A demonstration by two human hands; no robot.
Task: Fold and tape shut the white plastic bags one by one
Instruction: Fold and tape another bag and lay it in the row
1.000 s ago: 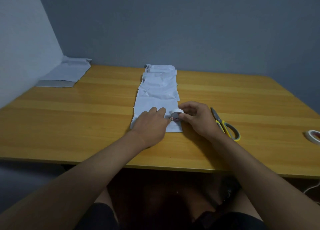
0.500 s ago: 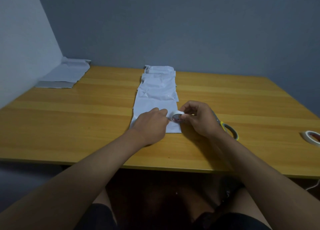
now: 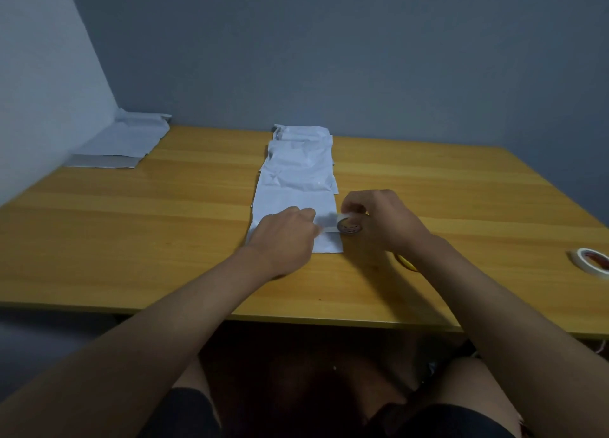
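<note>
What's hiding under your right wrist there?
A bit of yellow handle shows on the table below the right hand. The rest of that tool is covered by the wrist.

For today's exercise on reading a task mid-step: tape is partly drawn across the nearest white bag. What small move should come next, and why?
Probably draw the tape roll a little further right, past the bag's edge. The right hand grips the roll, the left hand pins the strip's start on the nearest white bag, and the strip looks too short yet to seal the fold.
</note>
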